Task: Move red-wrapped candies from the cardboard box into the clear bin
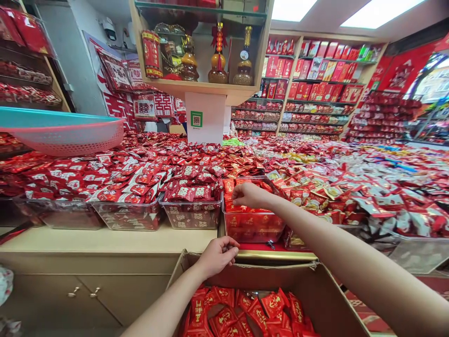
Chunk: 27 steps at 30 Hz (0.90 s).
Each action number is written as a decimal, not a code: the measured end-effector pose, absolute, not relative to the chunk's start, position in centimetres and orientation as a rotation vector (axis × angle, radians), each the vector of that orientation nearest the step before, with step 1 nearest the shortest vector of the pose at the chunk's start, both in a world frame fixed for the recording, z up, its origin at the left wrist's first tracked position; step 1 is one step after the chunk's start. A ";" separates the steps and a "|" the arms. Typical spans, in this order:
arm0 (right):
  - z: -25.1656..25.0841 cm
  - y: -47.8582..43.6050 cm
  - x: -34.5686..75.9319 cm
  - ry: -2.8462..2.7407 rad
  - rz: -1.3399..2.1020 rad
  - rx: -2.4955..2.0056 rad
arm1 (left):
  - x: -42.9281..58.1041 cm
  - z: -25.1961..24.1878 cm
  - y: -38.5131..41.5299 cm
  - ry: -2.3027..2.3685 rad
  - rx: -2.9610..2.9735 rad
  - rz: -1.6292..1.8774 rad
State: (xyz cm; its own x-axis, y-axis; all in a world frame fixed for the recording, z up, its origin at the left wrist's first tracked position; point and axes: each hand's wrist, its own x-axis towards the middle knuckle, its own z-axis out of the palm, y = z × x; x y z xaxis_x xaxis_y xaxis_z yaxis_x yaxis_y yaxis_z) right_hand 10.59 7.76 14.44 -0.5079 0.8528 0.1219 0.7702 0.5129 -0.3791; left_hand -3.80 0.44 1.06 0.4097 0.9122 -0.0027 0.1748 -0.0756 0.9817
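- The right hand is stretched out over a clear bin on the surface, fingers curled down onto the red packets inside. It's touching the top layer, but I can't tell if it's actually pinching one or just pressing them flat.
- The left hand sits at the back rim of the cardboard box, fingers loosely bent with the tips close together. Whether something tiny is caught between them, can't tell (nothing shows).
- The boxed packets lie just below the left hand and close to the body. The bin is beyond the box's far edge, so the two hands are near each other, one ahead of the other.
- Handling-wise, I'd guess these are light, crinkly foil-type wrappers: slippery, easy to squash, and prone to sliding off a heap. Taking one by a sealed edge or scooping a loose handful looks like the easiest hold.
- Further out: more clear bins heaped with red packets run left along the surface, a pink-and-teal basket is at far left, and shelves of red boxes stand behind.
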 end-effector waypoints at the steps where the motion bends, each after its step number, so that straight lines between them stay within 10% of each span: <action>1: 14.6 7.7 10.6 -2.481 0.413 -1.352 | -3.8 1.0 0.5 1.003 1.542 0.821; 27: 16.7 7.1 11.8 -2.797 0.226 -1.602 | -3.9 1.0 0.5 0.987 1.504 0.826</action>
